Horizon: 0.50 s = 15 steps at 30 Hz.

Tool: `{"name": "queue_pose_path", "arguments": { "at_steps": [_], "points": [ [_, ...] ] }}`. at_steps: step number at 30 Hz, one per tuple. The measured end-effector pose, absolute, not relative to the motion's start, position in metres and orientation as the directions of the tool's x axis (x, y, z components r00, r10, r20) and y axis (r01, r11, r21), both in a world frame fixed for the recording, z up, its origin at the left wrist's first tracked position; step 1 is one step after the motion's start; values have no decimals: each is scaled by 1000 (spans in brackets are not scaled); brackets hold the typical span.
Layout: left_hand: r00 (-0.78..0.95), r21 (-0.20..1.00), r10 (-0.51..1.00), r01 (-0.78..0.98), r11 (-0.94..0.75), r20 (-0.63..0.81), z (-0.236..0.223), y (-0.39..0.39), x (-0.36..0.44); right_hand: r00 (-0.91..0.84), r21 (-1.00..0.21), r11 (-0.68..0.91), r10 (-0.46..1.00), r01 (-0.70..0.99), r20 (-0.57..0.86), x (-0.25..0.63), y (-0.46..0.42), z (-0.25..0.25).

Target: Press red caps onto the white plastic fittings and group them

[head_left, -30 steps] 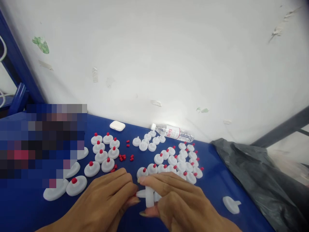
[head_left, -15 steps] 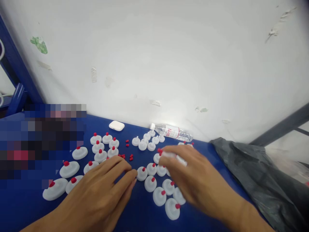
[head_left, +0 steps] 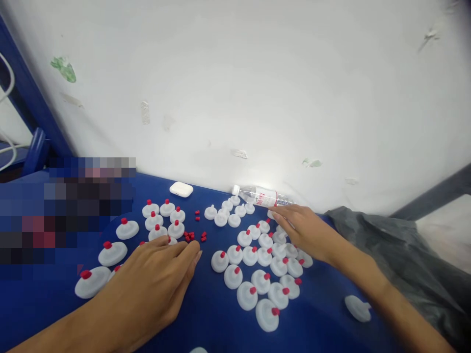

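Many white plastic discs with red caps (head_left: 257,274) lie in groups on a blue table (head_left: 213,318). My left hand (head_left: 154,284) rests flat on the table, fingers stretched toward a small heap of loose red caps (head_left: 191,237). My right hand (head_left: 301,230) reaches far over the right group of discs, its fingers curled down onto discs near a lying water bottle (head_left: 261,197). What the fingers hold, if anything, is hidden. Several uncapped white discs (head_left: 226,215) sit behind the heap.
A white earbud case (head_left: 181,189) lies near the white wall. A dark plastic bag (head_left: 397,250) covers the table's right side. One uncapped disc (head_left: 358,309) lies alone at the right. A blurred-out area fills the left.
My right hand let go of the disc it held with the left hand, then reached forward and right over the capped group. My left hand flattened onto the table.
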<state>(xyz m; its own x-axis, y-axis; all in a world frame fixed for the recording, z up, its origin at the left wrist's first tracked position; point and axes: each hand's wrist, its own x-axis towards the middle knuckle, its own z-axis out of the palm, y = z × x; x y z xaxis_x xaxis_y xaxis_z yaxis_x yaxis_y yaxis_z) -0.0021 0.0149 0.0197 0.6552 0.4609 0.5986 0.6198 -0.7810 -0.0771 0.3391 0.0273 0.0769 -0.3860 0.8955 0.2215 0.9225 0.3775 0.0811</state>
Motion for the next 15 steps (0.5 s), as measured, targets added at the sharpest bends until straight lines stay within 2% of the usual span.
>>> {"name": "queue_pose_path", "arguments": {
  "at_steps": [8, 12, 15],
  "points": [
    [642, -75, 538, 677, -732, 547, 22, 17, -9, -368, 55, 364, 914, 930, 170, 342, 26, 81],
    [695, -171, 537, 673, -719, 479, 16, 16, -11, -330, 63, 324, 925, 944, 189, 344, 23, 93],
    [782, -271, 474, 598, -755, 405, 9, 18, -14, -318, 58, 313, 925, 948, 209, 345, 20, 100]
  ]
}}
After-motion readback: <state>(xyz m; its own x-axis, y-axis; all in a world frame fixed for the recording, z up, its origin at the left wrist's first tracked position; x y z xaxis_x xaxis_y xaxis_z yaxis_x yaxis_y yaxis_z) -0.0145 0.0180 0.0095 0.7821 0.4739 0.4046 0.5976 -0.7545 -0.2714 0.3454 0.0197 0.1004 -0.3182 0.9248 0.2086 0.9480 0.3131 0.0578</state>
